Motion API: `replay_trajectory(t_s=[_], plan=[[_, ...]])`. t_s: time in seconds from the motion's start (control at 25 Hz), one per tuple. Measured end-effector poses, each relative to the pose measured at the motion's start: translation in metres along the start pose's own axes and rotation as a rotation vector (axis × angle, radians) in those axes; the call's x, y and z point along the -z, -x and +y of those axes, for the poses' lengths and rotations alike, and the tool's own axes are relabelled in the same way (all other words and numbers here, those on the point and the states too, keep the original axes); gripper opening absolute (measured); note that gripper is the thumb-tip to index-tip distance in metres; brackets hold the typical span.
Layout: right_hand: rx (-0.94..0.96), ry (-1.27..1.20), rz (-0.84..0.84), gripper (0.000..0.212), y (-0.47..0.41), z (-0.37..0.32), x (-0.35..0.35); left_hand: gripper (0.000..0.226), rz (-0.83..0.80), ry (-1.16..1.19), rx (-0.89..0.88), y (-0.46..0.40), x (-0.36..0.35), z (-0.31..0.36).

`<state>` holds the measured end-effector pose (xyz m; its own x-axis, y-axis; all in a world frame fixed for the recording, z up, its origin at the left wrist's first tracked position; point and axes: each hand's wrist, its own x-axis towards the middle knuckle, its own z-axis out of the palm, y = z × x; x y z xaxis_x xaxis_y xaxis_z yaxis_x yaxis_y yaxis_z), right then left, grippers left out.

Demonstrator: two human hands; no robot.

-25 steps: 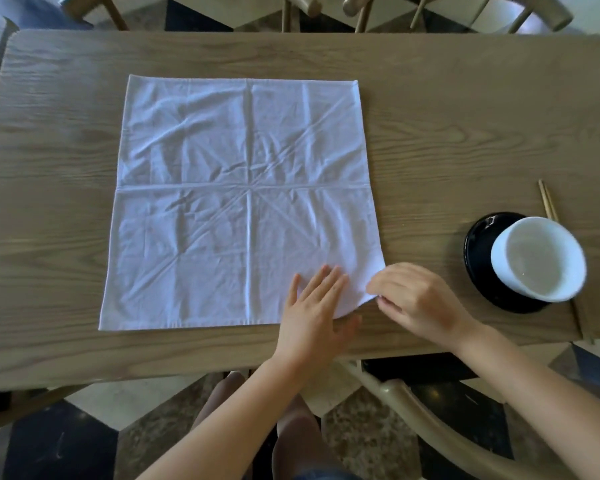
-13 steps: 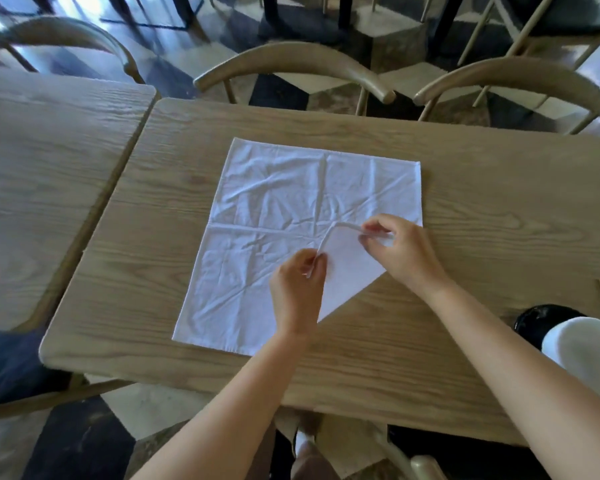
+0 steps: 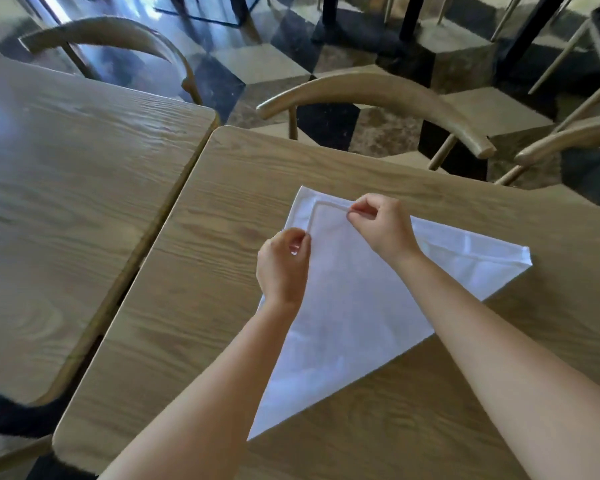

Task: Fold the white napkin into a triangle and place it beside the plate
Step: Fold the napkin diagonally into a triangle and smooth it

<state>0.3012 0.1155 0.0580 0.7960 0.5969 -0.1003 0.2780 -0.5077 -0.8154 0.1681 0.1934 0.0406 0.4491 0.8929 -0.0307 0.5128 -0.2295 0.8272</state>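
Two bare hands were at work on the white napkin (image 3: 357, 306), which lay on the right-hand wooden table (image 3: 194, 306), folded corner to corner into a rough triangle. Its long folded edge ran from the near point to the far right point. The left hand (image 3: 283, 268) pinched the upper layer's left hem between thumb and forefinger. The right hand (image 3: 381, 225) pinched the same layer's far hem close to the corner. Both were closed on cloth, not open. The carried corner sat a little inside the corner of the layer beneath, so a narrow border of the lower sheet showed along the far and left edges; alignment was judged incomplete.

The plate was not in view, so placement beside it could not be assessed.

Handling assessment: the napkin appeared thin, light and limp, with a stitched hem that gave the firmest purchase. It would likely sag and lose its fold if lifted by one point. Recommended hold for moving: both layers together at the matched corner, with the other hand on the folded edge, or a slide across the table. The smooth wood suggested the lower layer could shift when the top one was tugged. Breakage risk: none judged.

A second table (image 3: 66, 202) stood just to the left, with chairs (image 3: 378, 95) beyond.
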Motion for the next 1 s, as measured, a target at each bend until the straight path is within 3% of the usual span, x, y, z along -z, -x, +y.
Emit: replay_trajectory(t_s=[0.28,0.6,0.72,0.84,0.88,1.0], plan=[[-0.137,0.167,0.055,0.009,-0.062,0.002,-0.048,0.015,0.029,-0.33,0.002,-0.074,-0.019,-0.021],[-0.162,0.401,0.138,0.011,-0.073,0.018,-0.065,0.004,-0.003,-0.338,-0.012,-0.081,-0.03,-0.034],[-0.146,0.449,0.172,0.008,-0.071,0.02,-0.067,0.035,-0.05,-0.416,-0.235,-0.08,-0.034,-0.034],[-0.104,0.511,0.178,0.021,-0.064,0.022,-0.061,0.055,-0.282,-0.56,-0.489,-0.069,-0.05,-0.03],[-0.105,0.485,0.232,0.029,-0.057,0.024,-0.054,0.057,-0.353,-0.576,-0.487,-0.064,-0.056,-0.031],[-0.239,0.315,0.598,0.045,-0.015,0.054,-0.008,0.065,-0.452,-0.639,-0.435,-0.058,-0.066,-0.038]])
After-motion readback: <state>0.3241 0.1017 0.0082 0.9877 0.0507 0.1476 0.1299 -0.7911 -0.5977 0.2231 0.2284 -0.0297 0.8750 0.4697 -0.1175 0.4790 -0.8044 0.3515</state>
